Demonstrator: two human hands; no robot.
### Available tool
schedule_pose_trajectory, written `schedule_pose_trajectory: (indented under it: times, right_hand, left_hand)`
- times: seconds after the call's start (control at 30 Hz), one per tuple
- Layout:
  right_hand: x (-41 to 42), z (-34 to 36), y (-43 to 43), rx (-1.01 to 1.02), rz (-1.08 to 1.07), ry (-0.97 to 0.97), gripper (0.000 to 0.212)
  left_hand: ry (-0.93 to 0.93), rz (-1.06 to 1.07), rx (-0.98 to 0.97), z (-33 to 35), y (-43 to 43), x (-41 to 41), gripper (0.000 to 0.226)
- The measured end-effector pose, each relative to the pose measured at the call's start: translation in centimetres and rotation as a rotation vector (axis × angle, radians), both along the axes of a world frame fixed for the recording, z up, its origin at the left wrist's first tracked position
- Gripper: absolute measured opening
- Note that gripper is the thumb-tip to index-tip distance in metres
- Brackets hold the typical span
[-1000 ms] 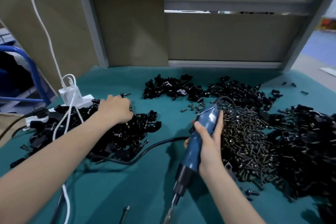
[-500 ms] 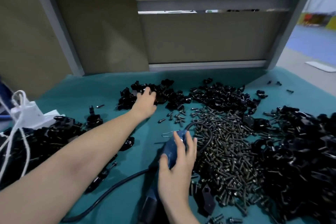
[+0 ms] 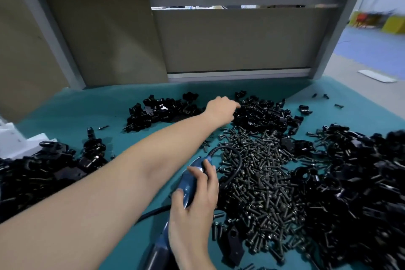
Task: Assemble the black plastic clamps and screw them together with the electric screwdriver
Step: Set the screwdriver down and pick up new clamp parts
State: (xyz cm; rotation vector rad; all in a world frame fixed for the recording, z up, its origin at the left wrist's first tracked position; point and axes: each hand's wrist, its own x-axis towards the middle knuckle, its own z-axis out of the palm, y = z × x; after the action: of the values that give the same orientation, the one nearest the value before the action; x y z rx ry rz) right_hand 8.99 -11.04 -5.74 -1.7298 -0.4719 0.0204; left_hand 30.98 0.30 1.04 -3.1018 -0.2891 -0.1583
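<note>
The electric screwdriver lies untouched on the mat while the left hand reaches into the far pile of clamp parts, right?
Not untouched: in the head view the right hand grips the electric screwdriver by its blue body. The left hand does reach into the far pile of clamp parts.

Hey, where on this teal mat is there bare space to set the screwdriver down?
Barest is the back-left stretch of the mat, between the wall panels and the far clamp pile. A smaller strip lies at the near edge, left of the screwdriver. Crowded: the screw pile in the middle, the clamp heap on the right.
</note>
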Motion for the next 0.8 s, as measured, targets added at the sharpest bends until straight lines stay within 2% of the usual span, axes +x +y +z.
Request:
schedule_pose_trajectory:
  times: [0.1,0.2,0.27,0.33,0.43,0.47,0.53,0.6,0.67,0.8]
  right_hand:
    - [0.0,-0.2,0.0,-0.011,0.018,0.037,0.042]
    - [0.0,-0.1,-0.1,-0.01,0.01,-0.006,0.043]
    - [0.1,0.1,-0.1,-0.003,-0.009,-0.04,0.045]
    - [0.3,0.1,-0.1,0.004,-0.025,-0.049,0.047]
    - [0.6,-0.1,-0.3,-0.006,-0.024,-0.021,0.046]
    - [0.6,0.1,-0.3,0.015,-0.026,0.001,0.047]
    - [0.3,0.9,-0.6,0.118,-0.054,0.006,0.055]
    - [0.4,1.7,-1.0,0.193,-0.09,-0.085,0.066]
    - [0.9,2.2,-1.6,0.181,-0.052,-0.2,0.071]
    - [1.6,3.0,-2.7,0.038,0.253,-0.344,0.056]
  left_hand:
    - [0.09,0.068,0.149,-1.7,-1.1,0.6,0.03]
    - [0.006,0.041,0.102,-2.6,-0.4,0.3,0.02]
    - [-0.137,0.051,-0.022,-2.0,0.2,-0.5,0.021]
    - [-0.297,0.114,-0.24,-0.6,0.8,-2.1,0.025]
    - [-0.421,0.125,-0.911,2.2,1.1,-6.3,0.013]
    - [-0.429,0.108,-1.075,2.9,1.0,-8.5,0.012]
    - [-0.44,0.084,-1.268,3.4,0.7,-13.2,0.017]
    - [-0.439,0.088,-1.342,3.2,0.4,-17.7,0.02]
    - [-0.411,0.096,-1.332,2.1,-0.1,-21.8,0.019]
    - [-0.331,0.062,-1.285,-0.4,-0.2,-26.9,0.015]
